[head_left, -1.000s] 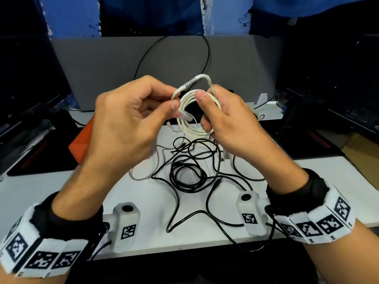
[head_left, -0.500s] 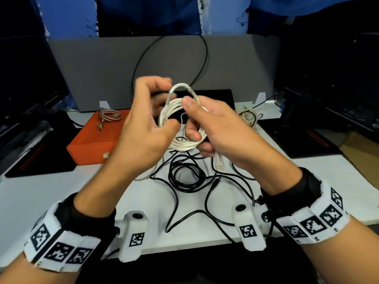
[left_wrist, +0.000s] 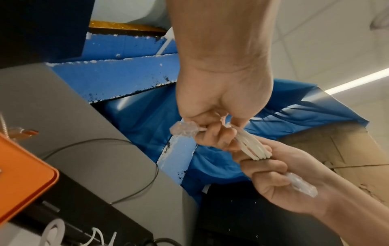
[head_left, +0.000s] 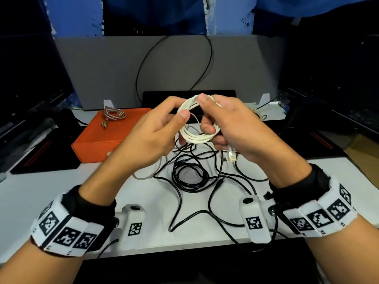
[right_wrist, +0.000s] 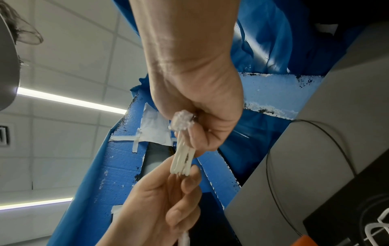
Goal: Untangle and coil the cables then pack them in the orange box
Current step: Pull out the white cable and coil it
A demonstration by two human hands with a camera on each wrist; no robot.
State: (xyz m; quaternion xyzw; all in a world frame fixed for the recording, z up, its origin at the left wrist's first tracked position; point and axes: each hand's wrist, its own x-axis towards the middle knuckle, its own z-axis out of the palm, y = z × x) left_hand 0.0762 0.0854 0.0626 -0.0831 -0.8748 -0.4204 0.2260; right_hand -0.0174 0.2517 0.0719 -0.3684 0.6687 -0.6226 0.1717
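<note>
Above the white desk [head_left: 51, 187] strewn with tangled black cables [head_left: 190, 175], left hand [head_left: 151, 136] and right hand [head_left: 229, 128] both pinch the coiled white cable [head_left: 196, 138], right of the orange box [head_left: 98, 144]; its loose plug [head_left: 231, 155] dangles, so the coil could spring apart.

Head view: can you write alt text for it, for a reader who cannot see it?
Both hands, left hand and right hand, hold a coiled white cable above a white desk. Below lie tangled black cables; an orange box at left carries a braided cable.
</note>
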